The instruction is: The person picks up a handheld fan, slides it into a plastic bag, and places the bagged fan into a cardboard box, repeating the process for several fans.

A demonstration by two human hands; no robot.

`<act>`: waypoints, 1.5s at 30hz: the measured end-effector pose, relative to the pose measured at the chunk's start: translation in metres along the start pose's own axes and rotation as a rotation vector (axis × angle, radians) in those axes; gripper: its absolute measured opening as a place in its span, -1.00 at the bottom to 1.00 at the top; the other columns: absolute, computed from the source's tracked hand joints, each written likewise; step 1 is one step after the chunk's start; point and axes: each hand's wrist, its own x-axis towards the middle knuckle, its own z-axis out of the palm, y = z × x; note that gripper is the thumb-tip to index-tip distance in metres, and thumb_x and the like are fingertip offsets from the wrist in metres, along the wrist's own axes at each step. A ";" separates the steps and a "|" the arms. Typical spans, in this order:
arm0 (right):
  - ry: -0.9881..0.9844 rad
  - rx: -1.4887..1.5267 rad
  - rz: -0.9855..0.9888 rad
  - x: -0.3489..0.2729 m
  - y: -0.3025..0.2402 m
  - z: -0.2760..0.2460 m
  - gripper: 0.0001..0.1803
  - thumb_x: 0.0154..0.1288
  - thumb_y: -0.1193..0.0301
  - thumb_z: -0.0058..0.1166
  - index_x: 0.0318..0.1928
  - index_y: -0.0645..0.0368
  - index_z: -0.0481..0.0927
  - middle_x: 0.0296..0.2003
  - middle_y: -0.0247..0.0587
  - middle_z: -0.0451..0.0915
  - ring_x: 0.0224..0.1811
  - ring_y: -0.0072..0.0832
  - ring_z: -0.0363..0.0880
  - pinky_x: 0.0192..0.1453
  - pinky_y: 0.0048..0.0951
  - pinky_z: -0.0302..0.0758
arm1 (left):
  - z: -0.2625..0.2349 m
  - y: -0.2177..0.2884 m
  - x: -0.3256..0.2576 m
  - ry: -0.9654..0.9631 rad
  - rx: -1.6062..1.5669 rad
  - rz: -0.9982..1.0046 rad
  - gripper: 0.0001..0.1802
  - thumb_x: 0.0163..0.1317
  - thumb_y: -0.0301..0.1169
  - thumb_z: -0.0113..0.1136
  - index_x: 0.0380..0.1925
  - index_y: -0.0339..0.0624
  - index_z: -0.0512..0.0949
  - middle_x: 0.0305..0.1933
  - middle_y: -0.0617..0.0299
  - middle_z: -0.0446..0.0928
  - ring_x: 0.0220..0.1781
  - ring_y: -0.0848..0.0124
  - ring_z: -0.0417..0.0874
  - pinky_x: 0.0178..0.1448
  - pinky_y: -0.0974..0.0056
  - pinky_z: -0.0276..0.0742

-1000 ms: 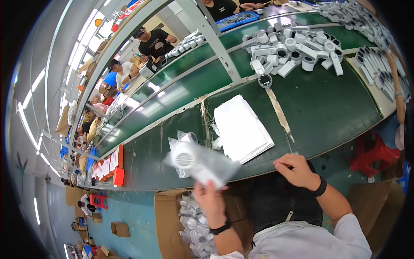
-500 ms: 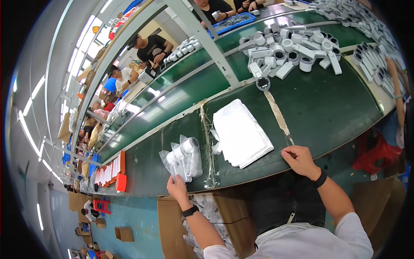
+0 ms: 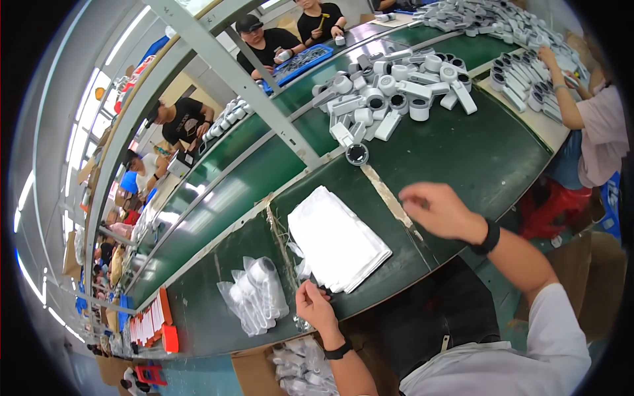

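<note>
My left hand (image 3: 316,307) is at the table's front edge, by the near left corner of a stack of flat white plastic bags (image 3: 335,241). Its fingers are curled together, and nothing shows in them. Above the table, right of the stack, hovers my right hand (image 3: 441,211), slightly blurred. Its fingers are loosely bent and apart, with nothing visible between them. Left of the stack lie several white handheld devices in clear bags (image 3: 256,297), apart from both hands. Beyond the stack, a single grey-white device with a round dark end (image 3: 357,154) lies before a large pile of similar devices (image 3: 399,89).
Orange-red boxes holding white slips (image 3: 150,323) stand at the left table end. Below the edge, a carton holds bagged devices (image 3: 304,366). A metal frame post (image 3: 244,86) rises beyond the stack. At right a co-worker's arm (image 3: 561,86) reaches over arranged devices; other people sit across the table.
My left hand has left the bagged devices and moved right to the white stack. My right hand has lifted from the table edge, farther over the table. The view has shifted right.
</note>
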 end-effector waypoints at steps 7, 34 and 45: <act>0.132 -0.682 -0.206 0.134 0.068 0.012 -0.59 0.23 0.51 0.00 0.12 0.06 0.48 -0.11 -0.19 0.53 -0.16 -0.26 0.55 -0.17 -0.24 0.55 | 0.007 0.006 -0.001 -0.010 -0.017 -0.005 -0.82 0.37 -0.40 0.09 -0.30 -0.33 0.52 -0.51 0.29 0.47 -0.57 0.61 0.43 -0.57 0.51 0.34; -0.052 -0.161 0.006 0.043 0.019 0.001 -0.46 0.03 0.19 0.37 -0.07 0.23 0.50 -0.33 -0.11 0.63 -0.31 -0.33 0.61 -0.23 -0.35 0.53 | 0.007 0.002 0.003 0.001 0.013 -0.013 -0.83 0.36 -0.40 0.10 -0.29 -0.32 0.52 -0.52 0.29 0.48 -0.54 0.59 0.46 -0.48 0.49 0.40; -0.169 0.490 0.387 -0.070 0.033 0.046 -0.54 0.27 0.25 0.21 0.05 0.33 0.51 -0.18 -0.29 0.60 -0.14 -0.60 0.52 -0.05 -0.51 0.46 | 0.061 0.055 0.015 -0.470 1.010 0.550 -0.78 0.13 -0.32 0.27 -0.23 -0.13 0.66 -0.17 0.16 0.59 -0.06 0.07 0.51 0.04 -0.01 0.37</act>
